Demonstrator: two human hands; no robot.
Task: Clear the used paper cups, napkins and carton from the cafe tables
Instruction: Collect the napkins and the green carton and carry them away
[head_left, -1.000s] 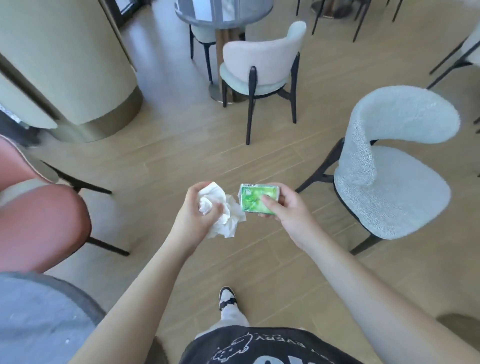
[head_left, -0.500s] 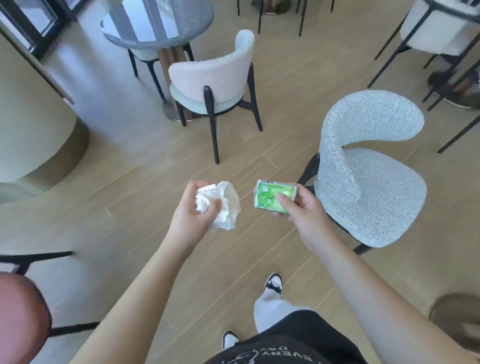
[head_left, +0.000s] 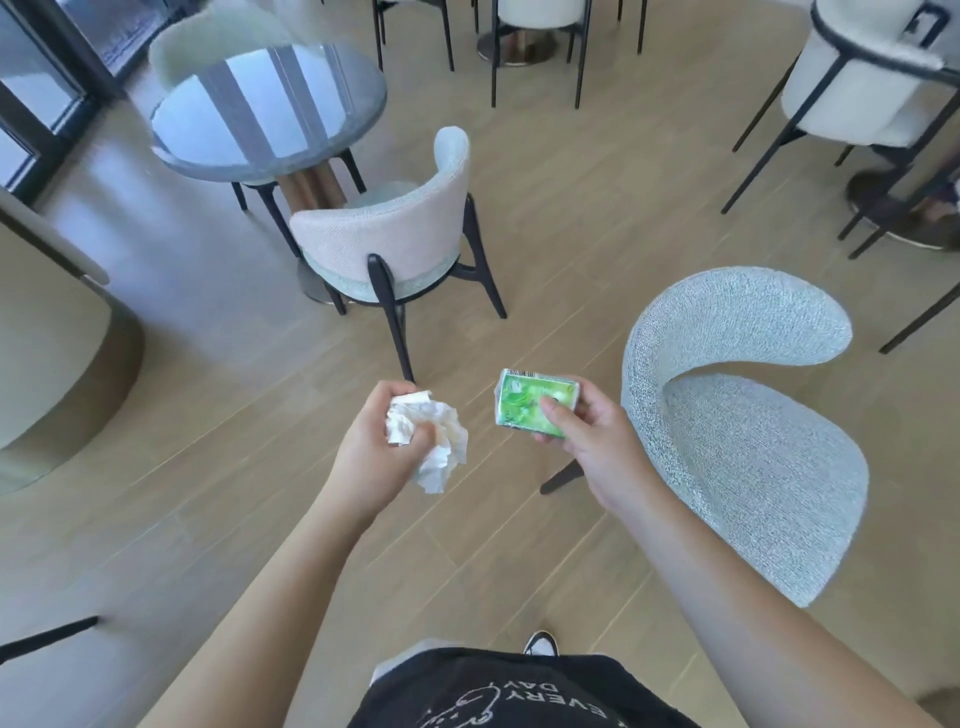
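Now the person stands on the wooden floor (head_left: 545, 218) with both arms out in front, and the load in each hand is the same as half a second ago. The left hand (head_left: 371, 447) has its fingers curled tight around a crumpled white napkin (head_left: 436, 436), the loose end of it hanging out below the thumb. The right hand (head_left: 587, 436) pinches a small green carton (head_left: 524, 402), thumb pressed on its printed face and fingers underneath (a barcode shows along its far edge). The two bundles are held at about waist height, near each other but not touching, over bare floor.

What differs is the room around them. The round glass-topped table (head_left: 270, 114) has come in much closer and sits larger at upper left than before, with the beige chair (head_left: 384, 244) tucked against it, its back toward the person. The curved grey chair (head_left: 737, 415) remains just beside the right forearm. The rounded cream column (head_left: 52, 332) at the left edge shows less of itself. One white shoe tip (head_left: 540, 644) peeks out above the black shirt.
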